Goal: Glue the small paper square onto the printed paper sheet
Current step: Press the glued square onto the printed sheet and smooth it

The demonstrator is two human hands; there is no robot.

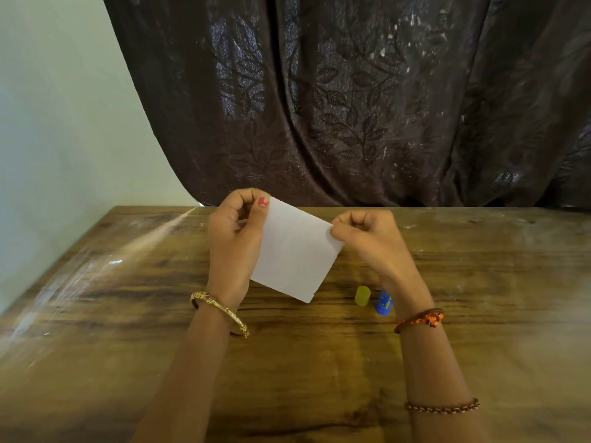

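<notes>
A white paper sheet [295, 251] is held up above the wooden table [128, 314], tilted, with its blank side toward me. My left hand [235, 238] pinches its upper left corner between thumb and fingers. My right hand [371, 241] pinches its right corner. I cannot see any print on the sheet, and no separate small paper square shows. On the table under my right wrist lie a yellow-green cap [362, 295] and a blue glue stick [383, 302], partly hidden by the wrist.
A dark leaf-patterned curtain [351, 107] hangs behind the table's far edge. A pale wall [48, 123] stands to the left. The table's left edge slants toward me.
</notes>
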